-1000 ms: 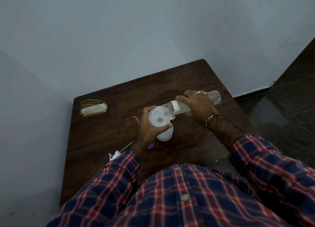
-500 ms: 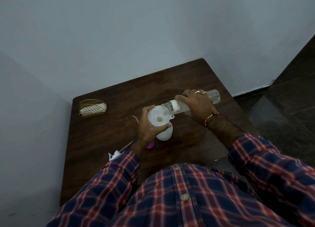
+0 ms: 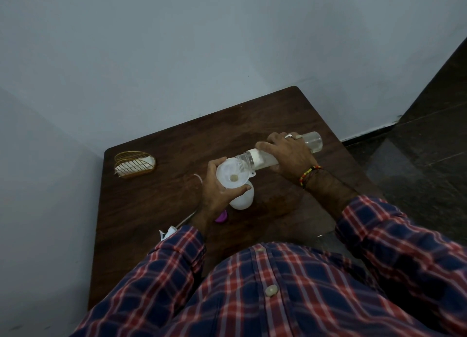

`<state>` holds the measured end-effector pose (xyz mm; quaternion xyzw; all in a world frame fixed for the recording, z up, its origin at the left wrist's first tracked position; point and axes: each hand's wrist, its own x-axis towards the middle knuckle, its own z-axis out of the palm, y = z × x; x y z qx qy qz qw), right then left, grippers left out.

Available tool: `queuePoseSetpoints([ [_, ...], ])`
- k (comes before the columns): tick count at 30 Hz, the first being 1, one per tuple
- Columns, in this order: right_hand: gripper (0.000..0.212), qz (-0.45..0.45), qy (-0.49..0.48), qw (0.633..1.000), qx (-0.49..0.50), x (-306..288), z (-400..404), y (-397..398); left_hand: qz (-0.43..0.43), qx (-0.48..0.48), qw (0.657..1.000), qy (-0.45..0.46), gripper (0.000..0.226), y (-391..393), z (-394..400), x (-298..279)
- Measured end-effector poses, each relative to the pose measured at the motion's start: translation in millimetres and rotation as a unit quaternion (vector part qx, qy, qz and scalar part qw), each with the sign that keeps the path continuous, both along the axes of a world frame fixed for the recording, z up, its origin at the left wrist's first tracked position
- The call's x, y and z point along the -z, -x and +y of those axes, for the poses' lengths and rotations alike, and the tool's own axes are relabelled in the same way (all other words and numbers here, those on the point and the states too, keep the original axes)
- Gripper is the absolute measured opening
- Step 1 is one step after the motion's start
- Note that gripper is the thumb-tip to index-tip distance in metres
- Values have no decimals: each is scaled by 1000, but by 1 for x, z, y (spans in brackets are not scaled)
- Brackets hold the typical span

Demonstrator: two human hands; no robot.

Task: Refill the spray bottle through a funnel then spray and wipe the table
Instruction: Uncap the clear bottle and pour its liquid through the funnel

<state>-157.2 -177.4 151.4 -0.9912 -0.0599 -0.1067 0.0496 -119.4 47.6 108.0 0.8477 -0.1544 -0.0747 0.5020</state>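
Pouring from a clear bottle into a funnel on a white spray bottle.

Head view: The left hand (image 3: 214, 192) wraps around the neck of the white spray bottle (image 3: 241, 197) and keeps the white funnel (image 3: 231, 173) sitting on top of it. The spray bottle stands near the middle of the dark wooden surface (image 3: 151, 210). The right hand (image 3: 288, 154) grips a clear bottle (image 3: 278, 152) that is tipped on its side, with its open mouth over the funnel rim. A gold wire basket (image 3: 135, 164) with something white inside sits far off at the left back corner. A small purple thing (image 3: 222, 216) peeks out just under the left wrist. The white spray head (image 3: 168, 231) with its thin tube lies near the left sleeve.
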Motion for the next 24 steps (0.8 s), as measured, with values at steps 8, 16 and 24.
queuePoseSetpoints([
  [8, 64, -8, -1, 1000, -1, 1, 0, 0, 0, -1, 1000, 5, 93, 1, 0, 0],
  [16, 63, -15, 2, 1000, -5, 0, -1, -1, -2, 0, 1000, 10, 92, 1, 1, -1],
  [24, 63, -14, 4, 1000, -7, 1, 0, -2, -11, 1, 1000, 3, 92, 0, 1, -1],
])
